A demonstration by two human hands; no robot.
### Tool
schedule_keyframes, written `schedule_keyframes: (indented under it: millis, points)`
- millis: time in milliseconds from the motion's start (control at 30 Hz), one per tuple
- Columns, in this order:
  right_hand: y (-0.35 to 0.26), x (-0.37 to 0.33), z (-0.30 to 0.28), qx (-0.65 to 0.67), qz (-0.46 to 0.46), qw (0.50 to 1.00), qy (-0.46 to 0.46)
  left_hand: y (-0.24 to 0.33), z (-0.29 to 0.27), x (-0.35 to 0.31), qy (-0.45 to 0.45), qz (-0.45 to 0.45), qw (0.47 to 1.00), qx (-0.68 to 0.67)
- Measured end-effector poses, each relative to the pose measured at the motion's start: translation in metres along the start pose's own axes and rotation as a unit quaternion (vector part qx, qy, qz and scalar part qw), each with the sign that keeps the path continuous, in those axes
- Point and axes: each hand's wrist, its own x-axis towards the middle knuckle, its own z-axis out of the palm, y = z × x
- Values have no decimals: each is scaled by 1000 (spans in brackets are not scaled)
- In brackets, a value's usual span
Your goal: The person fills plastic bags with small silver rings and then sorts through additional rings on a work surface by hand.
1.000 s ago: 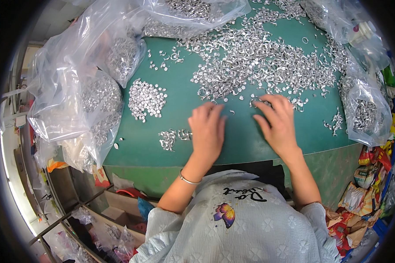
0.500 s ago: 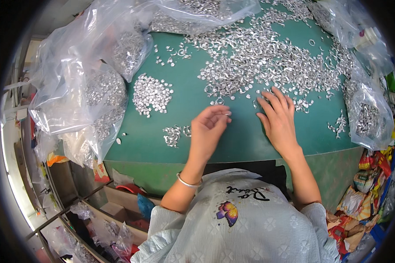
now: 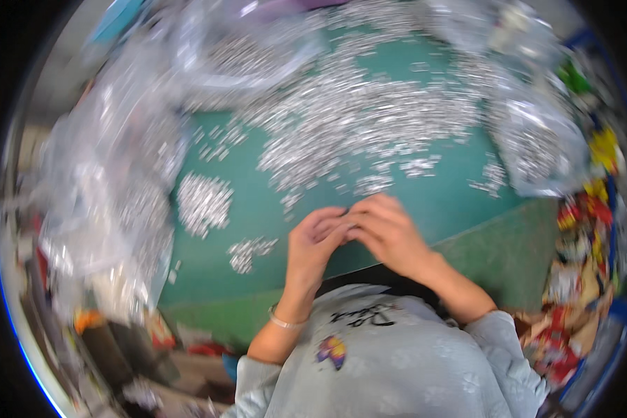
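My left hand (image 3: pixel 313 242) and my right hand (image 3: pixel 389 233) meet fingertip to fingertip over the near part of the green tabletop (image 3: pixel 460 203). Both have their fingers closed in a pinch. Whatever lies between the fingertips is hidden and smeared by motion. Beyond them spreads a broad scatter of small silver metal pieces (image 3: pixel 369 104), blurred here. To the left of my left hand lies a small cluster of silver pieces (image 3: pixel 249 255). A denser heap of small silver pieces (image 3: pixel 204 203) sits farther left.
Clear plastic bags with silver pieces stand on the table: a large bag (image 3: pixel 90 174) at left, another bag (image 3: pixel 247 59) at the back, and a bag (image 3: pixel 540 150) at right. Colourful packets (image 3: pixel 571 279) are piled below the right edge. Open compartments (image 3: pixel 125 348) lie lower left.
My hands were apart and are now together, the right one having come left and nearer, its fingers closing. The whole view has shifted, and the picture is blurred.
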Motion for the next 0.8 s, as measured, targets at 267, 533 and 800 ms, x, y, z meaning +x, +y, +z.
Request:
schedule_keyframes:
  millis: [267, 533, 800]
  points:
    - [30, -79, -121, -208, 67, 880, 422, 3, 63, 14, -63, 175, 933, 308]
    - [218, -161, -310, -336, 229, 732, 546, -16, 34, 19, 47, 323, 783, 529]
    - [229, -160, -315, -327, 119, 711, 611, -16, 14, 19, 119, 323, 749, 566]
